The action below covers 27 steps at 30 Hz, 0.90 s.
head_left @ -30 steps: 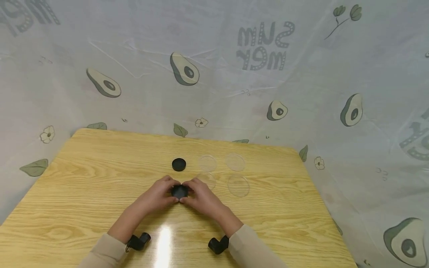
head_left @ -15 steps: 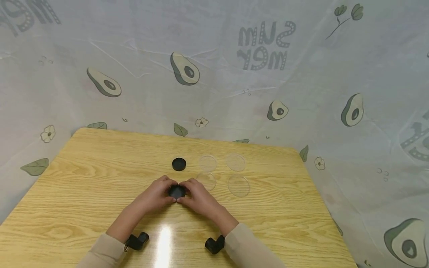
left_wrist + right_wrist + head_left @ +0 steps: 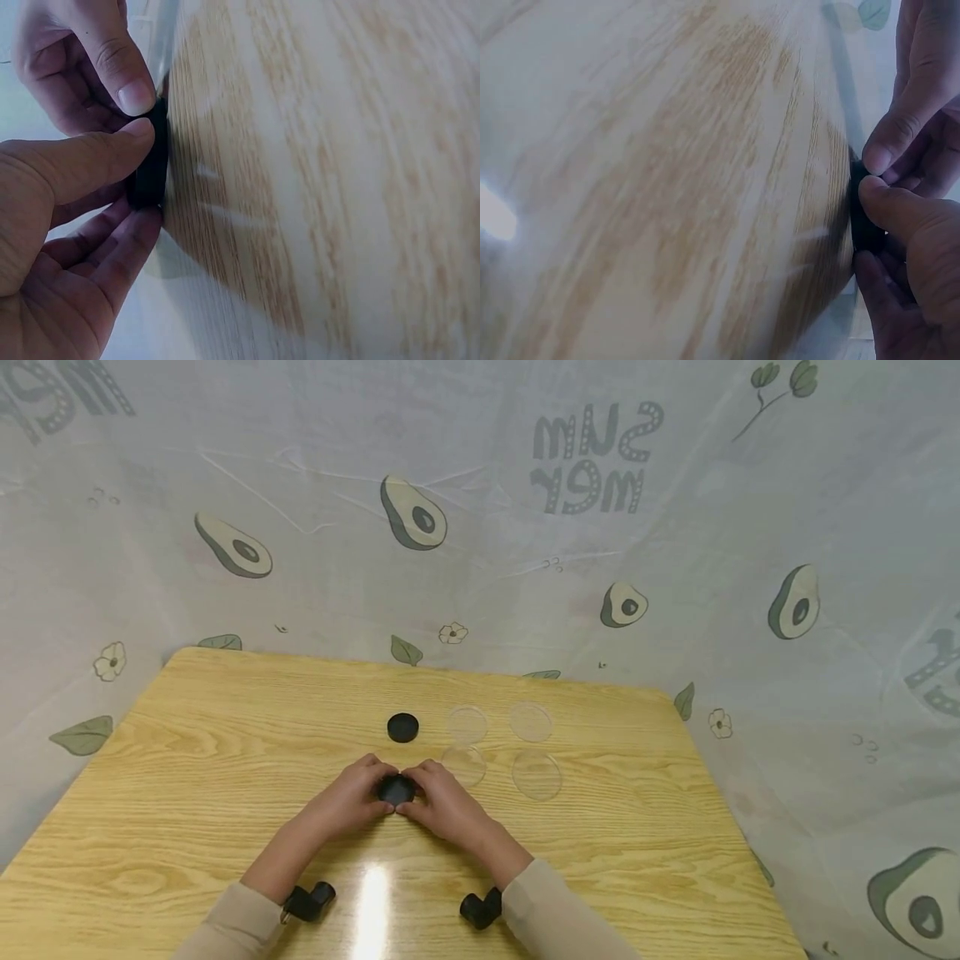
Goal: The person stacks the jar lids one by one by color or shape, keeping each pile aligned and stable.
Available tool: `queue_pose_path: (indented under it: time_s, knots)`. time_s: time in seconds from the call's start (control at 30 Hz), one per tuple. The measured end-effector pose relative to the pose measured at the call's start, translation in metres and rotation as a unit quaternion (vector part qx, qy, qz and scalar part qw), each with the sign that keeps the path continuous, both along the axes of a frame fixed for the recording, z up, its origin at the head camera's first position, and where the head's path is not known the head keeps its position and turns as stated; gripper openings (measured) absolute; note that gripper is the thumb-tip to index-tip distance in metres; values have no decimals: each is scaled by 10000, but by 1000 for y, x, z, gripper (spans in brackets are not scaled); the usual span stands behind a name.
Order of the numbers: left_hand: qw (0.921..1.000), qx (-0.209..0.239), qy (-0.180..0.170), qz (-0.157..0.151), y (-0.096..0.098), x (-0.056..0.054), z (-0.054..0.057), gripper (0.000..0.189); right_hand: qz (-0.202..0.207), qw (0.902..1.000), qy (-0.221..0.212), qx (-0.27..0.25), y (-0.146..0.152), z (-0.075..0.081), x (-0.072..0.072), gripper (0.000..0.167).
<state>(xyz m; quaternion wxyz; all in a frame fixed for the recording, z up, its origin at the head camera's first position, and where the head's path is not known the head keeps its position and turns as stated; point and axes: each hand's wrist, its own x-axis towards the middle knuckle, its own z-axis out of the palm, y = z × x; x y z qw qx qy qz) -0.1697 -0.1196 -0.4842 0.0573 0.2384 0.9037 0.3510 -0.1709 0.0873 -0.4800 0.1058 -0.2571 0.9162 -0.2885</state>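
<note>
Both hands hold one round black disc (image 3: 396, 791) at the tabletop, below a second black disc (image 3: 402, 727) in the head view. My left hand (image 3: 351, 795) grips its left side, and my right hand (image 3: 444, 799) grips its right side, with fingers at the far edge and thumbs at the near edge. In the left wrist view the held disc (image 3: 154, 169) appears edge-on, low against the wood, with the thumb tips close together on its rim. The right wrist view shows the same disc (image 3: 864, 221) between the fingertips, partly covered by them.
Several clear round discs lie to the right: two at the back (image 3: 467, 724), and two nearer, one (image 3: 462, 765) beside my right hand and another (image 3: 537, 774) farther right. The wooden table (image 3: 225, 760) meets a printed cloth (image 3: 487, 577) behind.
The held black disc and both hands have shifted slightly left across the table, mostly in the first half second. The second black disc and the clear discs have stayed put.
</note>
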Motion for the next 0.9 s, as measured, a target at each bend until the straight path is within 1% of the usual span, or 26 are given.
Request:
queue_pose_path:
  time_s: [0.27,0.53,0.7,0.9]
  knots:
    - [10000,-51,-3,51,2,3,3,44,41,10000,51,-35,1,-2,1,45]
    - [9998,-153,-66,55,2,2,3,44,-13,9999,-66,-115,2,-2,0,47]
    - [9998,-178,-126,19,1,2,5,45,30,9998,-78,-171,2,-2,0,47]
    - [9998,33,-219,-21,0,1,5,47,8,9998,-18,-189,3,-5,0,48]
